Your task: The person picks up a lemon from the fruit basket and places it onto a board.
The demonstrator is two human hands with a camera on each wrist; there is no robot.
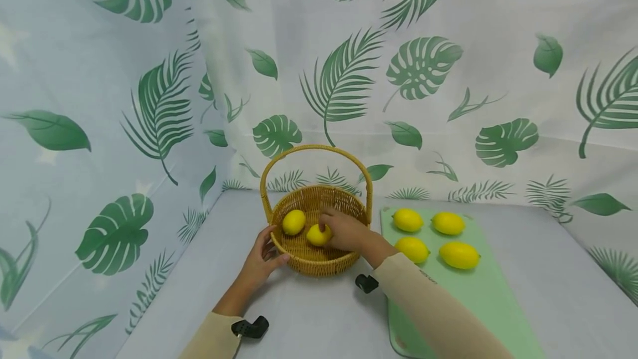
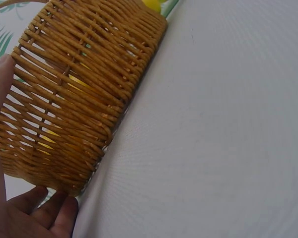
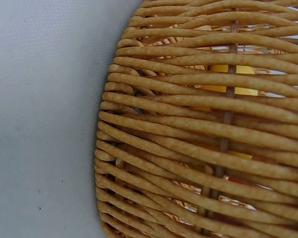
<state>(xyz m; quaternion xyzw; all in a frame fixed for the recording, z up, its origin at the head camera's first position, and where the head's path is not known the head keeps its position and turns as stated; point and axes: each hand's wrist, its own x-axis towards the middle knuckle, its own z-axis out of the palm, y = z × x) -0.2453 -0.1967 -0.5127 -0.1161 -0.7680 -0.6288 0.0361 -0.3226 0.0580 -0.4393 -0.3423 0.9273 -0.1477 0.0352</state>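
Basket (image 1: pixel 324 268): golden-brown wicker, hooped handle, upright on white table (image 1: pixel 309 320); inside, plump yellow lemon (image 1: pixel 294 222) and second lemon (image 1: pixel 316 236) just beside. Left hand (image 1: pixel 258 263): half-open, gripping basket's left side. Right hand (image 1: pixel 347 230): fingers curled round second lemon within basket.

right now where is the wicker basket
In the head view, the wicker basket stands on the white surface, just left of the green board, with the left hand at its left side and the right hand inside it.

Open room lies under the obstructing basket handle (image 1: pixel 319 147).
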